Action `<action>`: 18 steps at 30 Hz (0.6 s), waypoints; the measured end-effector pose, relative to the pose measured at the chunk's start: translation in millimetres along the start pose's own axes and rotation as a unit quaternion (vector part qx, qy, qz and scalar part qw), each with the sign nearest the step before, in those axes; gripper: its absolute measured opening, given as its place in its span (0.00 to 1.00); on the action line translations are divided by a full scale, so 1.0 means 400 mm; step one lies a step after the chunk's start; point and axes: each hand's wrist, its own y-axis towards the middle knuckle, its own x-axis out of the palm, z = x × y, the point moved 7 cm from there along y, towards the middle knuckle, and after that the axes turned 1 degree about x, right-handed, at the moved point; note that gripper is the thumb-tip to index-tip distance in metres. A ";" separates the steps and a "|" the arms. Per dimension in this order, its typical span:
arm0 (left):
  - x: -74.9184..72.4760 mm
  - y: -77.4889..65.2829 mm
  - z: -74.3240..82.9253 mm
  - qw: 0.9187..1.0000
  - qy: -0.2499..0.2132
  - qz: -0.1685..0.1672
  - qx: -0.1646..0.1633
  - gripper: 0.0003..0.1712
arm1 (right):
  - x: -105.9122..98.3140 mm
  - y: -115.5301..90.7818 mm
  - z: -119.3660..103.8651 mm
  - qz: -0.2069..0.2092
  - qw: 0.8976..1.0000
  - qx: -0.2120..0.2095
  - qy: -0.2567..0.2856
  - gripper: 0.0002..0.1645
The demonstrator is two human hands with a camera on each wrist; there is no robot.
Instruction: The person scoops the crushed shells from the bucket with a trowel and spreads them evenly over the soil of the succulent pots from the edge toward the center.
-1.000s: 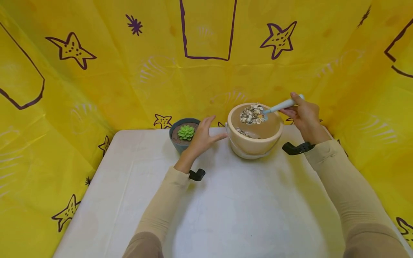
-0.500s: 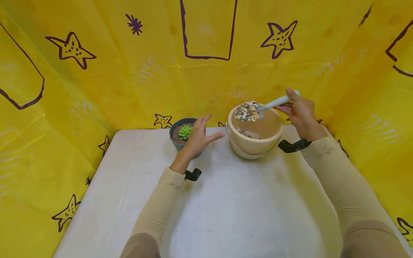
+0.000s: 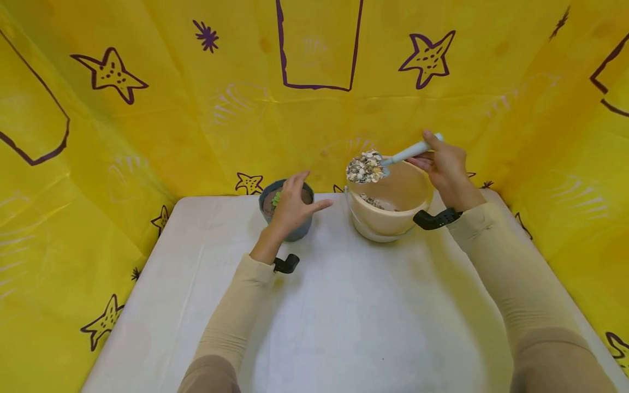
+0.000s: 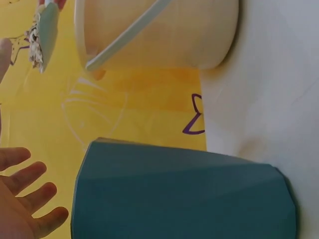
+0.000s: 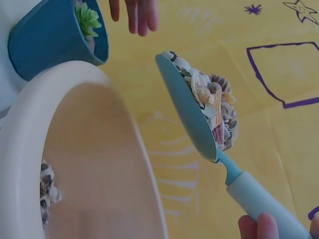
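Observation:
My right hand grips the pale blue handle of a small scoop. Small seashells are heaped on the scoop, which hangs over the left rim of a cream bucket. More shells lie at the bottom of that bucket. To its left stands a blue-grey faceted plant pot with soil and a green succulent in it. Above the pot my left hand is held with fingers spread, thumb pointing right, holding nothing. It partly covers the succulent in the head view.
Both containers stand at the back of a white-covered table. Close behind them hangs a yellow cloth with purple starfish drawings. The bucket's pale carrying handle hangs down against its side.
The right hand has lifted the loaded scoop and moved it left, from inside the bucket to over its left rim. The left hand has shifted left over the pot.

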 end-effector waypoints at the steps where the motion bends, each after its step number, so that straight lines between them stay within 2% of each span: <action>1: -0.005 -0.001 -0.002 1.000 0.000 0.002 0.000 0.55 | 0.005 0.000 0.002 -0.003 1.000 0.000 -0.001 0.17; 18: -0.060 -0.015 -0.047 1.000 0.008 0.024 -0.002 0.55 | 0.077 0.010 0.061 -0.034 0.999 0.008 -0.001 0.14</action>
